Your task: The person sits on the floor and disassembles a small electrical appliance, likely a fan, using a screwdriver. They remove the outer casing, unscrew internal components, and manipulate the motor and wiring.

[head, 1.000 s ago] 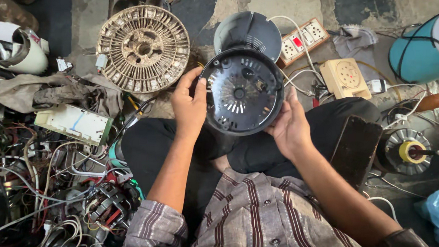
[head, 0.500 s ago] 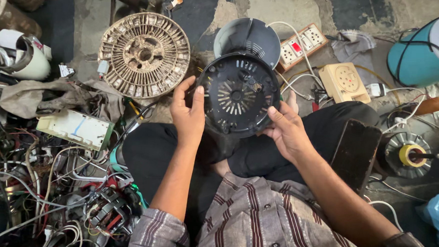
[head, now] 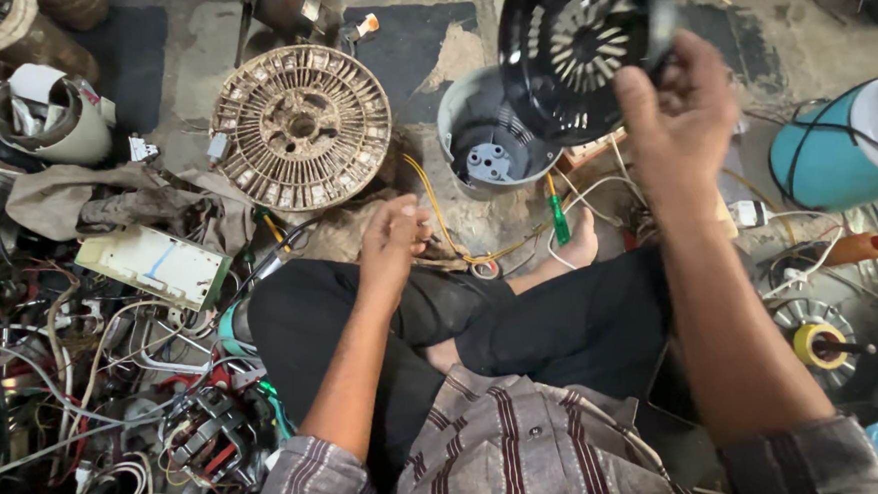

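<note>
My right hand holds a round black slotted fan cover lifted up at the top right, its ribbed inside facing me. My left hand hangs loosely above my crossed legs with fingers curled, holding nothing, close to yellow wires. Under the raised cover a grey round housing sits on the floor, with a small blue-grey part at its bottom. A green-handled screwdriver lies by my foot.
A rusty round wound stator lies at the upper left. A heap of wires and motor parts fills the left side, with a white circuit box. A teal cylinder and a motor with yellow tape stand at the right.
The black cover was held in both hands over my lap; now the right hand alone has lifted it up and to the right, and the left hand has let go and dropped low.
</note>
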